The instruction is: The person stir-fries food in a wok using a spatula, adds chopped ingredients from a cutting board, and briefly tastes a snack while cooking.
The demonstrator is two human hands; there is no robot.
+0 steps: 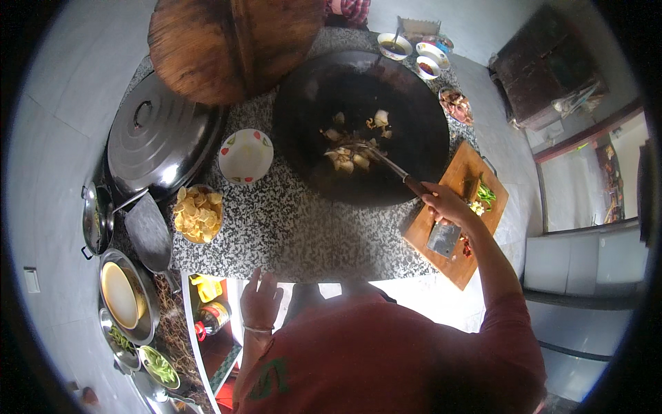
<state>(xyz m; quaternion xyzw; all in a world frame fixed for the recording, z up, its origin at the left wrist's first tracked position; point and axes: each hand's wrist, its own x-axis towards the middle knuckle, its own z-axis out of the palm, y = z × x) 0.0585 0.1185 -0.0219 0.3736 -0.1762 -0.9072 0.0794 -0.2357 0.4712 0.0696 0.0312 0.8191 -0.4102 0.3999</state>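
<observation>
My right hand grips the dark wooden handle of a metal cooking spatula. The spatula's head is down among pale chunks of food inside a large black wok. A few more pieces lie farther up the wok's bowl. My left hand hangs at the front edge of the speckled stone counter, fingers apart and holding nothing. Under my right forearm is a wooden cutting board with a cleaver, chopped green pieces and red pieces.
Left of the wok are a floral plate, a bowl of sliced food, a domed metal lid and a wide metal scoop. A round wooden lid stands behind. Sauce bowls and meat sit far right.
</observation>
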